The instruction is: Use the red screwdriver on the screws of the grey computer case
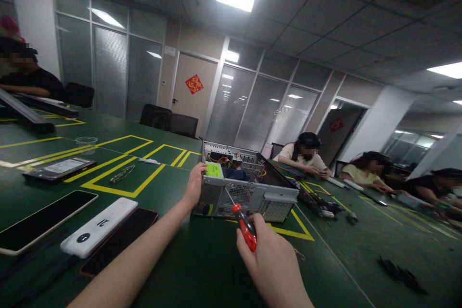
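Head view, left hand (195, 185): grip clamped on the rear corner of the computer case (249, 187), which sits open on the green surface (202, 264).
Right hand (269, 255): grip wrapped around the red screwdriver (244, 226), tip at the rear panel.
Risk: the tip may skid if the case shifts.

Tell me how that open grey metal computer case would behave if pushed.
The open grey metal computer case is probably stiff and heavy, packed with parts. Lying flat, it likely slides rather than tips. The left hand grips its corner.
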Tool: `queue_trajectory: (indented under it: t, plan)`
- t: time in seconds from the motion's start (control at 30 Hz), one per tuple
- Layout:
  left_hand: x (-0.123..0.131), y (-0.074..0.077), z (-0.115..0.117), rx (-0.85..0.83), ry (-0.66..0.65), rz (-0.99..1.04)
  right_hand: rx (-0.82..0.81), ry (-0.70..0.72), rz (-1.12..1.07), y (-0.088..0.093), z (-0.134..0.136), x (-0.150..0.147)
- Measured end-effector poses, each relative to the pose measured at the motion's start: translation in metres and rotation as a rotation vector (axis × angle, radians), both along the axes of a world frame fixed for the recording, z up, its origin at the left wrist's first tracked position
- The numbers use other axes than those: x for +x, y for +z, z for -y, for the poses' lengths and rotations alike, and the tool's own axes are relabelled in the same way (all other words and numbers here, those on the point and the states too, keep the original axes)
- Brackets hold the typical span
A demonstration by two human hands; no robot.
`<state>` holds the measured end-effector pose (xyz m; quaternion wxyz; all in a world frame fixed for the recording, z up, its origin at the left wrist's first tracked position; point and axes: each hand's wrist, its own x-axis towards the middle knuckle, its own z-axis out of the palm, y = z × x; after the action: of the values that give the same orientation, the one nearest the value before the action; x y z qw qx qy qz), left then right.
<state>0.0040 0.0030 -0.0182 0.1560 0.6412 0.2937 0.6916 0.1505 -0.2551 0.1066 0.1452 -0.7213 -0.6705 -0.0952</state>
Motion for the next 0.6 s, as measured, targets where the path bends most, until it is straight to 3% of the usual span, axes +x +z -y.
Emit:
queue_trajectory:
  t: [0.13,0.27,0.4,0.6]
  plan:
    - [0.001,0.000,0.000,0.008,0.013,0.000,0.052,0.093,-0.014,-0.004,0.007,0.003]
    - [0.001,0.000,0.001,0.029,0.005,0.014,-0.095,0.236,-0.013,-0.015,0.008,-0.009]
    - [0.000,0.001,0.002,0.017,-0.004,0.007,-0.286,0.250,0.032,-0.031,-0.004,-0.027]
    - [0.000,0.000,0.002,0.023,-0.008,0.015,-0.311,0.256,0.047,-0.044,-0.018,-0.033]
